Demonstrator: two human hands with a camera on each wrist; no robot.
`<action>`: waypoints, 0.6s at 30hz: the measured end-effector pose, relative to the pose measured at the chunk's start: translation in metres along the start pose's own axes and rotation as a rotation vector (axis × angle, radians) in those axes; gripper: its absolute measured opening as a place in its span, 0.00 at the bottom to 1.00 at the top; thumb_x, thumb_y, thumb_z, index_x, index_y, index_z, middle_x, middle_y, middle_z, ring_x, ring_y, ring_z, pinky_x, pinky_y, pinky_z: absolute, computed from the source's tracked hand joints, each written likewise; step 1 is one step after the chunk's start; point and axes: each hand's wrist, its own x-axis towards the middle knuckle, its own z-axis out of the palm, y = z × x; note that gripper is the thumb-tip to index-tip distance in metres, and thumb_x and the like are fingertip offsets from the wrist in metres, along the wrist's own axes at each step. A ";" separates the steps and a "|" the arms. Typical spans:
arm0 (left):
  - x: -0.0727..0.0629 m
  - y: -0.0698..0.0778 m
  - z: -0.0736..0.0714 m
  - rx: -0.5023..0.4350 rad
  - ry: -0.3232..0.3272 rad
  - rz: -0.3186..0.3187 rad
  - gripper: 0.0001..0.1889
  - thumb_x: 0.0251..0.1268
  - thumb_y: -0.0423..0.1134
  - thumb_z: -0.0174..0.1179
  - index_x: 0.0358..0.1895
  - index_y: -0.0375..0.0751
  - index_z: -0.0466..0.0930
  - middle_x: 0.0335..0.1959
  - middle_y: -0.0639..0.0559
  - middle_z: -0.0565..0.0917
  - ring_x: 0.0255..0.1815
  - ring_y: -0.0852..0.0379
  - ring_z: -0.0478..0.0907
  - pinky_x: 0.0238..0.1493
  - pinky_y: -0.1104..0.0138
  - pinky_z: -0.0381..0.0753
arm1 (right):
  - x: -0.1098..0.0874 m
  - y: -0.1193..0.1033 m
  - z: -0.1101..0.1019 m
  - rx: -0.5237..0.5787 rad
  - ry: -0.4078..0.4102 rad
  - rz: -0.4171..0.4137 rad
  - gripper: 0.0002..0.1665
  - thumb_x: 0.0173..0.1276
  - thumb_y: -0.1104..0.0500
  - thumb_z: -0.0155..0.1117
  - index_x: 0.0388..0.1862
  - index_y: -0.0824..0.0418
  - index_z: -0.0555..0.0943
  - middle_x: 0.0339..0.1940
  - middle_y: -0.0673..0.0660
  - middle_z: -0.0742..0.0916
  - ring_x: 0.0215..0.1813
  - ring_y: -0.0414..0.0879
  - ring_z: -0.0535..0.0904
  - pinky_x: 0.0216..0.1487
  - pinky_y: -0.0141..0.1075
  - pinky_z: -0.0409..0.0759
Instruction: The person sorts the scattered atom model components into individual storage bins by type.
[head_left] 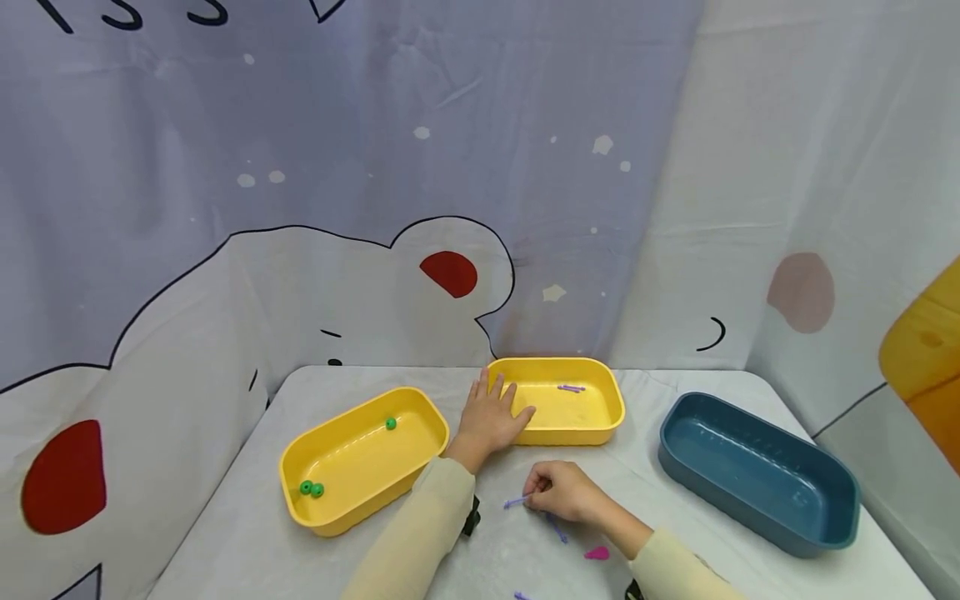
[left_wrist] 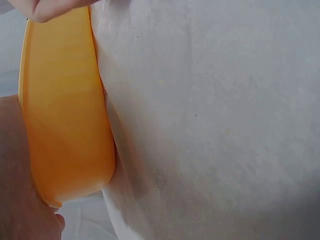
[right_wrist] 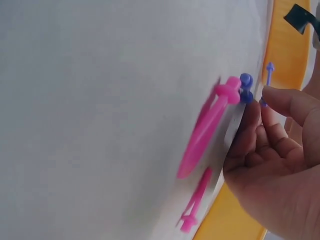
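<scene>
the right hand [head_left: 566,492] has its grip clamped, thumb and finger together, on a thin purple plastic stick [head_left: 514,502]; one end pokes out to the left and the part between the fingertips is hidden. this stick is held over the middle of the white-covered table [head_left: 487,575], on the near side of a yellow rectangular plastic tray [head_left: 543,412] by the far edge. the left hand [head_left: 489,417] lies at that tray's left end, its grip spread with fingers straight, hiding some of the rim; the left wrist view cuts most of this hand off. small purple pieces [head_left: 572,388] lie inside the tray, too small to count surely.

just below the right hand lies another purple stick [head_left: 557,529], partly covered by the fingers, then a pink teardrop-ended piece [head_left: 597,553]. a second pink piece [right_wrist: 197,200] is clear only in the right wrist view. the head view's bottom border crops one more purple piece [head_left: 521,596], and the table's near edge is out of sight.

toward the left edge, a larger yellow tray [head_left: 352,458] holds three green beads [head_left: 391,423]; a deep blue tray [head_left: 757,475] stands along the right edge.
</scene>
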 end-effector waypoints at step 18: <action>-0.001 0.002 0.000 -0.006 -0.001 -0.012 0.39 0.76 0.69 0.34 0.78 0.47 0.64 0.81 0.45 0.58 0.84 0.41 0.39 0.82 0.50 0.44 | -0.003 0.002 -0.007 0.209 0.054 0.060 0.08 0.57 0.67 0.70 0.31 0.59 0.79 0.25 0.48 0.82 0.26 0.41 0.77 0.26 0.29 0.74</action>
